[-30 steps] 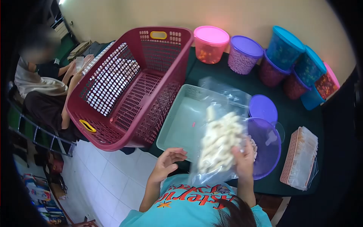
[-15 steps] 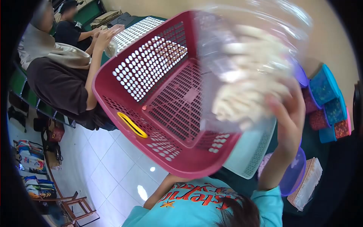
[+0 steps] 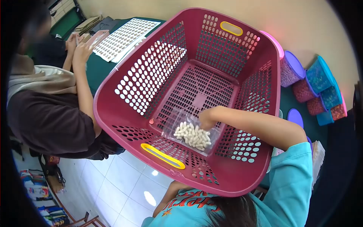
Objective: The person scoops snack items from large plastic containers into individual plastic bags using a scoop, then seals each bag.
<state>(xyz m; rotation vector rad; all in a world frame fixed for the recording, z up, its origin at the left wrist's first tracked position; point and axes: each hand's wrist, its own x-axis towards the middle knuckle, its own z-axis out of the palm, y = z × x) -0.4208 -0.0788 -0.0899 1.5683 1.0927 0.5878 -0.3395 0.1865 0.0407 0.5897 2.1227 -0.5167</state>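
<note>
Maroon plastic basket, perforated walls, fills the centre of view. Clear plastic bag of white oblong pieces lies on its floor, toward the end with the yellow handle. One second ago the same bag is in the right hand over a pale green tray; half a second ago, raised and blurred in front of the basket. Now it is down inside, and the basket hides most of the tray.

Right hand reaches in over the rim, at the bag's edge, fingers pointing down; cannot tell whether they pinch the plastic or rest loose. Left hand, visible a second ago, is now behind the near rim; only the left forearm shows, grip unknown.

Surface: dark green cloth. On it, a white sheet with rows of round brown marks, and lidded tubs along the beige wall, some stacked.

Room: pale tiled floor, glossy with reflected light. At left, a co-worker in a dark sleeve, hands near a pinkish box.
</note>
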